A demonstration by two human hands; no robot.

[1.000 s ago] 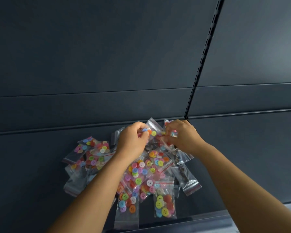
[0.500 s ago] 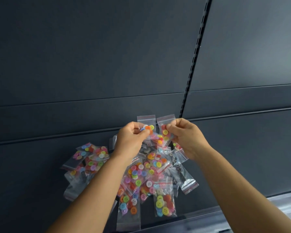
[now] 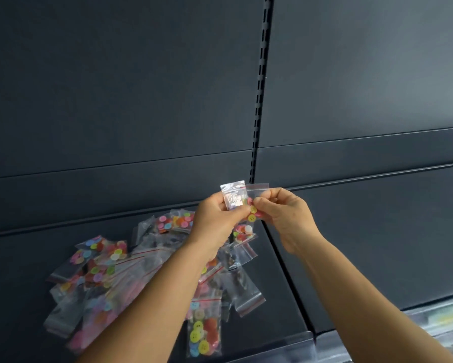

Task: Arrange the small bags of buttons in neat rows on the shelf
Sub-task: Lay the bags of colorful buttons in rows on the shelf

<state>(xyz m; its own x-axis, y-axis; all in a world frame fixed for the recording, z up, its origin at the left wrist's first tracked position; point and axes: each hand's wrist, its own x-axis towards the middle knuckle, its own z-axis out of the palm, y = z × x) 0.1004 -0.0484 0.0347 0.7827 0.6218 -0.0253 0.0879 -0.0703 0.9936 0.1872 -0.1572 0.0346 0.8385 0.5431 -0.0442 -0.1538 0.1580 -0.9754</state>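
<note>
My left hand (image 3: 217, 221) and my right hand (image 3: 285, 216) are raised together above a dark shelf (image 3: 364, 244). The left pinches a small clear bag (image 3: 233, 196) that glints with reflected light. Pressed against it is a second bag of coloured buttons (image 3: 254, 210), pinched by my right hand. Below them a loose heap of button bags (image 3: 110, 263) lies spread over the shelf, partly hidden by my left forearm. One bag with yellow and red buttons (image 3: 203, 334) lies at the shelf's front edge.
A slotted upright rail (image 3: 260, 87) runs down the dark back panel (image 3: 115, 87). A seam divides the shelf into left and right sections. At the lower right, a lower shelf with pale items (image 3: 445, 318) shows, blurred.
Both hands lifted the two bags up off the pile and brought them close together. The camera view shifted so the pile sits further left.
</note>
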